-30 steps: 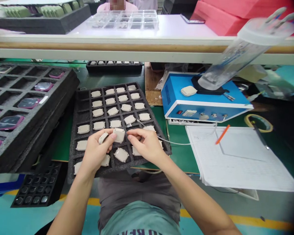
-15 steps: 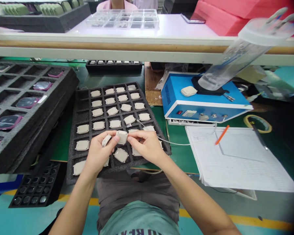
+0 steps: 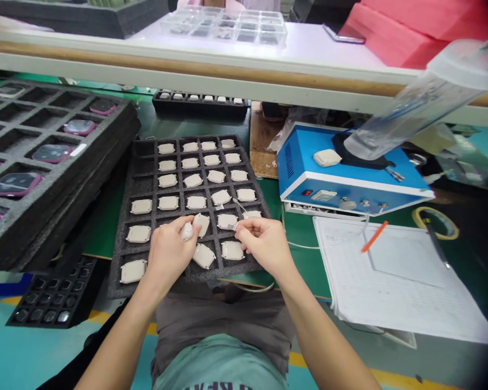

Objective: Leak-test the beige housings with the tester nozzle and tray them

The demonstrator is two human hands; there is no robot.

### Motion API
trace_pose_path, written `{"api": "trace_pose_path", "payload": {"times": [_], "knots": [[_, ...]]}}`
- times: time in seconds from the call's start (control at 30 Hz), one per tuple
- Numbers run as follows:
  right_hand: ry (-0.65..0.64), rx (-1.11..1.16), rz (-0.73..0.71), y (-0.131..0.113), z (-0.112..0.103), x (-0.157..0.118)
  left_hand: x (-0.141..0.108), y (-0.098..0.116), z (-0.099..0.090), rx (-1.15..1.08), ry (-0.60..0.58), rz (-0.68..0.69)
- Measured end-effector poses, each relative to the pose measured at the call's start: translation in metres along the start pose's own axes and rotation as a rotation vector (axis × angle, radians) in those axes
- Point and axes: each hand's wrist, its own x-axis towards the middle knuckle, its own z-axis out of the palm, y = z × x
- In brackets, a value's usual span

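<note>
My left hand (image 3: 173,246) is closed around a cream rounded-square device housing (image 3: 202,223), held tilted above the foam tray. A second pale rounded piece (image 3: 186,232) shows between its thumb and fingers, mostly hidden. My right hand (image 3: 264,241) is pinched, with a small pale piece (image 3: 232,227) at its fingertips; its kind is too small to tell. The two hands are apart. Under them lies the dark foam tray (image 3: 120,271), its compartments holding many similar cream housings (image 3: 233,250). A thin white cable (image 3: 305,246) passes behind my right hand; its tip shows over the tray.
A blue box with switches (image 3: 350,187) stands at right, bearing a cream housing (image 3: 327,157) and a clear tube (image 3: 406,108). Papers (image 3: 410,287), an orange stick (image 3: 374,236) and tape (image 3: 451,223) lie nearby. Stacked foam trays (image 3: 117,141) rise at left; a shelf (image 3: 228,76) crosses ahead.
My right hand has moved away from the housing, slightly to the right. The housing in my left hand has tilted. The whole view has shifted a little.
</note>
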Motion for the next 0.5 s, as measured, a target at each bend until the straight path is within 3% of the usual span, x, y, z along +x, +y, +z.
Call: {"api": "trace_pose_path", "payload": {"times": [0.07,0.13,0.23,0.3,0.5], "knots": [[-0.01,-0.02,-0.003,-0.002,-0.004,-0.006,-0.003,0.002,-0.001,0.062,0.118,0.021],[-0.017,-0.027,-0.036,-0.008,-0.005,-0.014,-0.006,0.006,-0.001,-0.111,0.135,-0.018],[-0.04,-0.029,-0.12,-0.023,0.001,-0.027,-0.011,0.01,0.006,-0.673,-0.072,-0.108],[-0.067,-0.038,-0.163,-0.033,0.007,-0.033,-0.013,0.011,0.013,-0.923,-0.166,-0.141],[-0.134,-0.074,-0.23,-0.042,0.017,-0.035,-0.02,0.017,0.023,-0.874,-0.165,-0.118]]}}
